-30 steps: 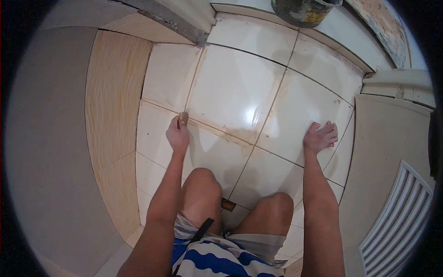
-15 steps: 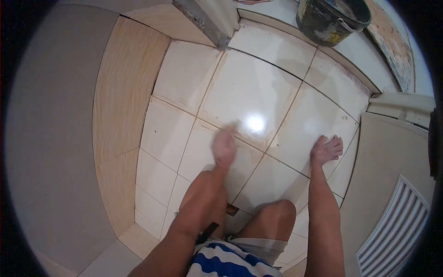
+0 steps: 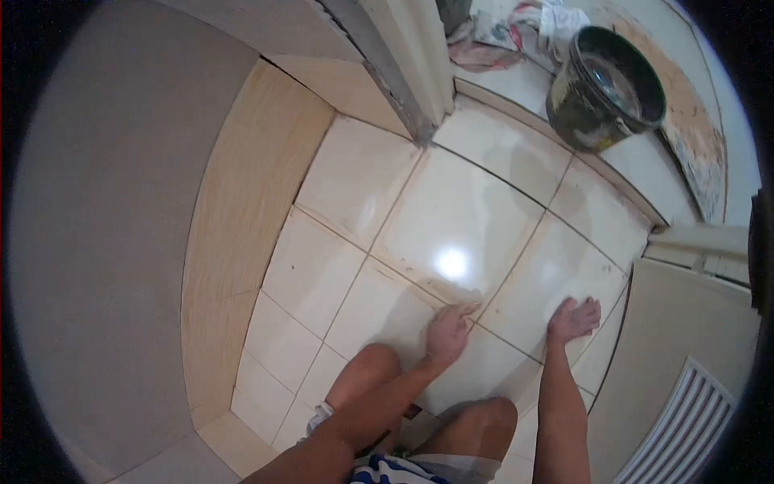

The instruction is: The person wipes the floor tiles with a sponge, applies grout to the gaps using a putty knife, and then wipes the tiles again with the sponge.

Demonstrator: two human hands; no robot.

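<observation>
White floor tiles with brownish stained joints lie in front of my knees. My left hand is over a joint near a corner where tiles meet, its fingertips close together at the brown line; whether something small is between them is hidden. To the right, my right hand rests on a tile with its fingers spread and nothing in them.
A dirty dark bucket stands on the raised step beyond the tiles. Crumpled bags and cloth lie left of it. A door with a louvred vent is at the right, and a wood-look tiled wall at the left.
My left hand has moved right along the joint toward the tile corner. My right hand stays on about the same tile. The view has tilted up, showing more of the bucket and bags.
</observation>
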